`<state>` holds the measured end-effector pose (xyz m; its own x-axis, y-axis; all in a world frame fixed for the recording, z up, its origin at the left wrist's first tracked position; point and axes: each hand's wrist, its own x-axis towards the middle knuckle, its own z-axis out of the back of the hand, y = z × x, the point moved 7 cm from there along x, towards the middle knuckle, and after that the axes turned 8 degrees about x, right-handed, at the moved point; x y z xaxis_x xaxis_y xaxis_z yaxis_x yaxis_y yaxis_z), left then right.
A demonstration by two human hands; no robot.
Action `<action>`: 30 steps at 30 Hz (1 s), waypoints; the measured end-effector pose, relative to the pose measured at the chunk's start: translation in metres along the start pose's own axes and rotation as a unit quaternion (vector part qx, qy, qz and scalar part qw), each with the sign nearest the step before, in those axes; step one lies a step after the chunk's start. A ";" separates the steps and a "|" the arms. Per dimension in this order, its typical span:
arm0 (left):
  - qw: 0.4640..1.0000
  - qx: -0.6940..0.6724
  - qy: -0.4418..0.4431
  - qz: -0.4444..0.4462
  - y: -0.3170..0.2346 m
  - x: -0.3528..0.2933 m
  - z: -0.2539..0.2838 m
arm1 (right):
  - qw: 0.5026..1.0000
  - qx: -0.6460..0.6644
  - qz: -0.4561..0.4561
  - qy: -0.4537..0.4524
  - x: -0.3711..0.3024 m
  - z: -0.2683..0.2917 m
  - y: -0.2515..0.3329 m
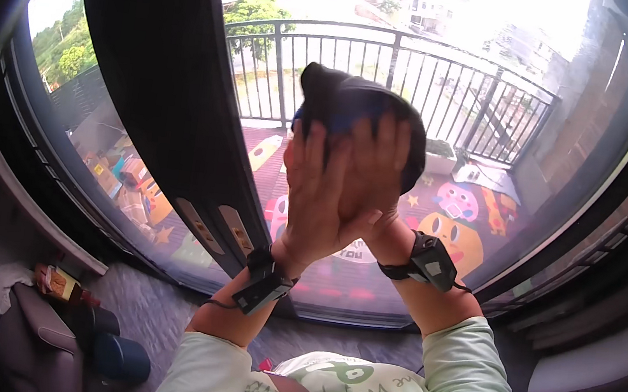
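Note:
Raised in front of the glass door (440, 290), my left hand (313, 192) and my right hand (374, 174) lie close together, the wrists nearly meeting. Their fingers stretch upward over a dark, rounded bundle (388, 99) that looks like a cloth, black with some blue. The bundle sticks out past the fingertips at the top and right. Motion smears it and the fingertips, so its exact kind is hard to make out. Both palms face away from me and press on it. Whether the bundle touches the glass cannot be told.
A thick dark door frame (148, 81) with light handle plates stands to the left. Beyond the glass are a balcony railing (392, 72) and a patterned floor mat. A brown armchair (38, 334) and a dark bin-like object (120, 359) sit at lower left.

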<state>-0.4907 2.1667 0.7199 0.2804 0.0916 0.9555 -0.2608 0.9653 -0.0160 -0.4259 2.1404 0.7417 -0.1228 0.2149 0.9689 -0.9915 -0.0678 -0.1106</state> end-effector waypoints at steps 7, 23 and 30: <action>0.988 0.122 -0.027 0.088 0.044 -0.027 0.031 | 0.983 -0.036 0.097 0.153 -0.031 -0.081 0.069; 0.994 0.017 0.002 0.106 0.008 -0.046 -0.012 | 0.986 0.032 0.089 0.138 -0.066 -0.035 0.025; 1.000 -0.007 0.006 0.013 -0.090 -0.025 -0.082 | 0.995 -0.060 0.016 0.074 -0.096 0.043 -0.061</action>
<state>-0.3986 2.0981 0.6731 0.2842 0.1194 0.9513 -0.2550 0.9659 -0.0451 -0.3523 2.0815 0.6649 -0.1509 0.3563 0.9221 -0.9837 0.0385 -0.1759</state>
